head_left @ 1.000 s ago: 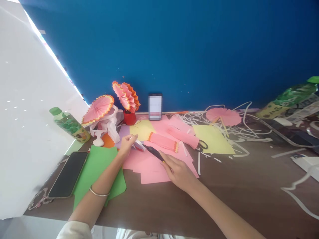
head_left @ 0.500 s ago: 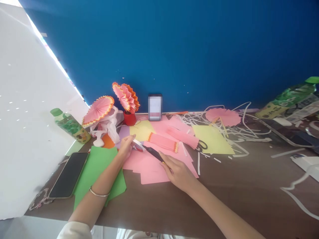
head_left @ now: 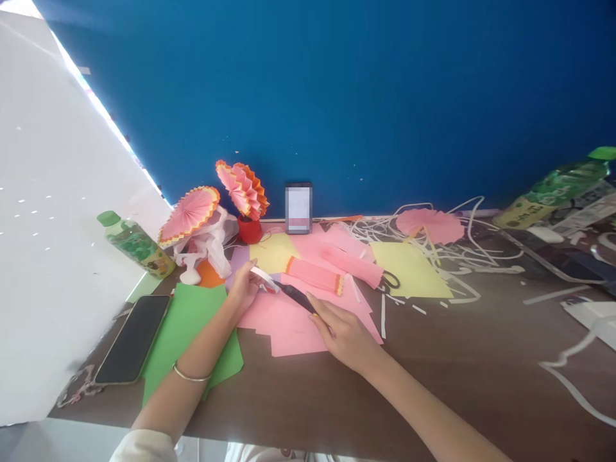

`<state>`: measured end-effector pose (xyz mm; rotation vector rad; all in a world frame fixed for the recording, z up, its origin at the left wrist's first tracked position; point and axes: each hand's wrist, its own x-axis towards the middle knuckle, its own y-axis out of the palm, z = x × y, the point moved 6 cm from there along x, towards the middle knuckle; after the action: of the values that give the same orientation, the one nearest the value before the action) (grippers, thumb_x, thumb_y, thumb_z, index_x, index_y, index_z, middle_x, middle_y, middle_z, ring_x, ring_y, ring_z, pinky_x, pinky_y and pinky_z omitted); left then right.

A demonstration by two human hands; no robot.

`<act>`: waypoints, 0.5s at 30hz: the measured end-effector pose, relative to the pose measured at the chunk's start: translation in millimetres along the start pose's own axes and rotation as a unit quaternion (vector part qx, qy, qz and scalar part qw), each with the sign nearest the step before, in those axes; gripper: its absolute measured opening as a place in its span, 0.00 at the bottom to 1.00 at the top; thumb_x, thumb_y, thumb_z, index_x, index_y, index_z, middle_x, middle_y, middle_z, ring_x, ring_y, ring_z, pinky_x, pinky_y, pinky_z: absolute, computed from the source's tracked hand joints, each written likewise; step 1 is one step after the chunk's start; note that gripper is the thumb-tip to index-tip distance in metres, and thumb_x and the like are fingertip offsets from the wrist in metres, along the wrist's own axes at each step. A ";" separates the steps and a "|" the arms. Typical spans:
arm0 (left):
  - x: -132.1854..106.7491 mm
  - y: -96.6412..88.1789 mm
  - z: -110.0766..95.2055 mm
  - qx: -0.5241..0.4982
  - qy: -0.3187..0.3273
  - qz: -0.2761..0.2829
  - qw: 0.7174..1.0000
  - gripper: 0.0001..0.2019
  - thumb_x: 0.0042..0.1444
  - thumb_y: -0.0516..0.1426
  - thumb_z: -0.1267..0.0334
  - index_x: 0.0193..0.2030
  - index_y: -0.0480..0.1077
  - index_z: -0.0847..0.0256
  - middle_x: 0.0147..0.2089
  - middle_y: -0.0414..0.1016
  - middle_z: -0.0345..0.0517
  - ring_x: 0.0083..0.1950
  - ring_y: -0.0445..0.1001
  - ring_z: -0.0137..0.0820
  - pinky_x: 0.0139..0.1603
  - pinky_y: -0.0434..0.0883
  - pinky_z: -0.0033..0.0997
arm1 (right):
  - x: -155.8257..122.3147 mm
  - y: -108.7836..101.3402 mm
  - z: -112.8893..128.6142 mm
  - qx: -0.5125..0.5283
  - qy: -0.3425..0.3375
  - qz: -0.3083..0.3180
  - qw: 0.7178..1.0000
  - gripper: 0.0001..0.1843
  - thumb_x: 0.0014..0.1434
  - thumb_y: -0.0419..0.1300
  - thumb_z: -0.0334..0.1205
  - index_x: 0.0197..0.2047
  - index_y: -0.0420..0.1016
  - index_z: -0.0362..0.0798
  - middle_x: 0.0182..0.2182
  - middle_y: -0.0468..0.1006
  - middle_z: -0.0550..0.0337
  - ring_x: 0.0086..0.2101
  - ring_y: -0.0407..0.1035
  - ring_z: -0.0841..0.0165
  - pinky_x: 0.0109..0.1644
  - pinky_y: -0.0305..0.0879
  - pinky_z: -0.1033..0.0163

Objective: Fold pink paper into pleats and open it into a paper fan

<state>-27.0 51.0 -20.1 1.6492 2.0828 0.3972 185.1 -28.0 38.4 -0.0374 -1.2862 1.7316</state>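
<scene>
My left hand (head_left: 244,289) is closed in a pinch on one end of a narrow white strip (head_left: 262,274). A slim black tool (head_left: 297,296) with a bit of yellow near the grip is held in my right hand (head_left: 344,330). Its far end meets the strip; whether it is a cutter or scissors I cannot make out. Below both hands lie overlapping sheets of pink paper (head_left: 293,333). Just beyond the tool rests a pleated pink paper piece (head_left: 315,276) with orange and yellow edges, and behind it another folded pink piece (head_left: 353,264).
Green paper (head_left: 192,314) and a phone (head_left: 132,340) lie at left, near a bottle (head_left: 137,244). Pleated paper flowers, one in a red pot (head_left: 249,229), stand at the back. A propped phone (head_left: 299,208) leans on the wall. White strips (head_left: 462,256) tangle at right.
The white strip between my left hand and the tool now shows longer and more curved. My left fingers have shifted slightly; my right hand stays almost in place.
</scene>
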 end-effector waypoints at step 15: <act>0.7 -6.2 -15.3 -0.077 0.051 -0.053 0.994 0.21 0.48 0.56 0.49 0.18 0.53 0.60 0.15 0.55 0.32 0.18 0.63 0.24 0.26 0.66 0.27 | -0.8 4.1 -22.2 0.025 0.070 0.020 0.997 0.21 0.60 0.48 0.36 0.57 0.61 0.48 0.40 0.77 0.53 0.37 0.73 0.64 0.39 0.71 0.59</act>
<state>-40.1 50.9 -10.2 1.4510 2.1431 0.6029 194.4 -12.3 24.9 -0.1544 -1.1468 1.7615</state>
